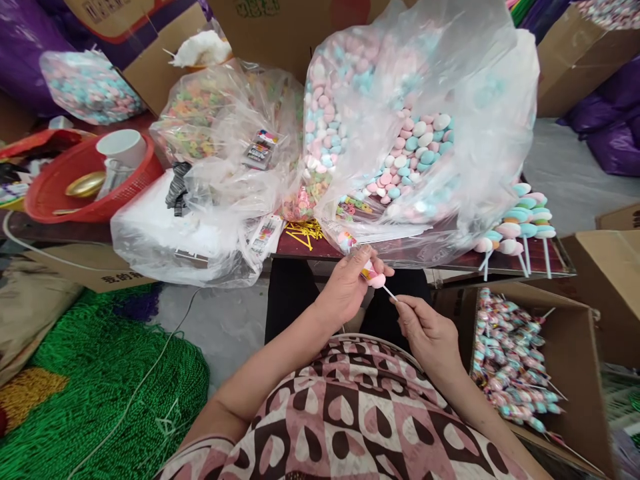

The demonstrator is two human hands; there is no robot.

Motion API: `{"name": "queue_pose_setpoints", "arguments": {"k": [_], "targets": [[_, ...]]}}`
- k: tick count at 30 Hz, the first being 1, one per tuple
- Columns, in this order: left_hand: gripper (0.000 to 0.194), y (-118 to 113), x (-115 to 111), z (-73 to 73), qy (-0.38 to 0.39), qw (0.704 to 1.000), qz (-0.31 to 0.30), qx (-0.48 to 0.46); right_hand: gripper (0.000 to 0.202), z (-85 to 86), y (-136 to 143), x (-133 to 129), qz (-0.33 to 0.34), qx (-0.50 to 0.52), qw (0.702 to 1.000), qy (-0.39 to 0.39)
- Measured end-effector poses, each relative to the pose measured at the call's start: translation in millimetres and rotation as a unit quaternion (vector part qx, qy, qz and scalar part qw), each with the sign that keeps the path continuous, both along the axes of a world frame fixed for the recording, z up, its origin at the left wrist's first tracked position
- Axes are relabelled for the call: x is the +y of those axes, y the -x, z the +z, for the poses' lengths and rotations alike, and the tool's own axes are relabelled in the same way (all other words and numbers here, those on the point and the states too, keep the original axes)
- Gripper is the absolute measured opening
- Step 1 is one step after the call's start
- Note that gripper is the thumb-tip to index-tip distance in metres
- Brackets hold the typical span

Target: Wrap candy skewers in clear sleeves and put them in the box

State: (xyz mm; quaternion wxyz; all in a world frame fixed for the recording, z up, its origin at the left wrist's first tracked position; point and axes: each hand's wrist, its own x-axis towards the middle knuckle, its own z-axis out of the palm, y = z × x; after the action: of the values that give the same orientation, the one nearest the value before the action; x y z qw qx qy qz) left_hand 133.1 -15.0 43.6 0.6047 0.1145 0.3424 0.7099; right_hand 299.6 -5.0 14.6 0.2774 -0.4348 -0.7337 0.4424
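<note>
A marshmallow lollipop (377,281) is held between my two hands above my lap. My left hand (345,287) is closed round its upper part, where a colourful clear wrapper shows at both sides of the fingers. A pink marshmallow pokes out below that hand. Lower down, my right hand (433,330) pinches the end of the white stick (390,293) between thumb and fingers. Just beyond, a large clear bag (480,133) of pink, blue and white marshmallows lies on the table. Unwrapped marshmallow sticks (525,217) are stacked at the table's right end.
A cardboard box (567,353) of wrapped lollipops stands at lower right. Yellow twist ties (305,232) lie near the table edge (320,250). To the left are a bag of gummy rings (195,110), white wrappers (145,213) and a red basket (45,193). Green strands (135,373) cover the floor.
</note>
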Motion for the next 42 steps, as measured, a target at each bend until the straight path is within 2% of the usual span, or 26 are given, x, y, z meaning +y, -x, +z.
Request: {"name": "queue_pose_setpoints", "arguments": {"k": [4, 8, 11, 16, 19, 22, 27, 32, 35, 38, 42], "targets": [[0.031, -6.7, -3.1, -2.5, 0.009, 1.000, -0.005, 0.010, 0.031, -0.4, 4.1, -1.4, -0.019, 0.046, 0.991, 0.124], [0.033, -13.3, -6.2, 0.0, 0.039, 0.999, -0.029, 0.008, 0.033, 3.2, 11.9, -5.0, 0.002, 0.129, 0.953, 0.274], [0.032, -12.8, -7.2, 2.5, 0.037, 0.998, -0.044, 0.009, 0.032, 6.2, 17.1, -5.1, 0.010, 0.181, 0.929, 0.322], [0.037, 6.4, -4.0, 7.6, -0.029, 0.999, 0.007, -0.027, 0.029, 7.5, 16.7, -2.1, 0.008, 0.192, 0.933, 0.305], [0.030, 15.3, -2.5, 8.0, -0.049, 0.998, 0.031, -0.032, 0.029, 5.8, 15.3, -2.6, 0.028, 0.176, 0.931, 0.318], [0.023, 11.4, -3.5, 6.1, -0.043, 0.999, 0.028, -0.009, 0.031, 6.1, 17.6, -4.5, 0.024, 0.157, 0.939, 0.306], [0.025, -5.3, -7.3, 3.1, -0.024, 0.999, 0.021, 0.017, 0.034, 12.3, 24.0, -7.8, -0.008, 0.105, 0.973, 0.208], [0.028, -10.8, -9.7, -1.6, -0.011, 1.000, -0.013, -0.002, 0.034, 15.2, 27.9, -8.5, 0.003, 0.106, 0.974, 0.198], [0.031, -2.7, -9.0, -1.2, -0.016, 1.000, -0.013, -0.020, 0.035, 14.9, 27.9, -5.4, 0.004, 0.131, 0.970, 0.203], [0.035, 14.3, -6.4, 3.7, -0.027, 0.999, 0.027, -0.039, 0.033, 13.0, 25.4, -2.2, 0.002, 0.120, 0.973, 0.195], [0.025, 29.6, -4.6, 7.1, -0.035, 0.995, 0.076, -0.048, 0.031, 8.6, 23.2, -2.4, 0.008, 0.097, 0.977, 0.191]]}}
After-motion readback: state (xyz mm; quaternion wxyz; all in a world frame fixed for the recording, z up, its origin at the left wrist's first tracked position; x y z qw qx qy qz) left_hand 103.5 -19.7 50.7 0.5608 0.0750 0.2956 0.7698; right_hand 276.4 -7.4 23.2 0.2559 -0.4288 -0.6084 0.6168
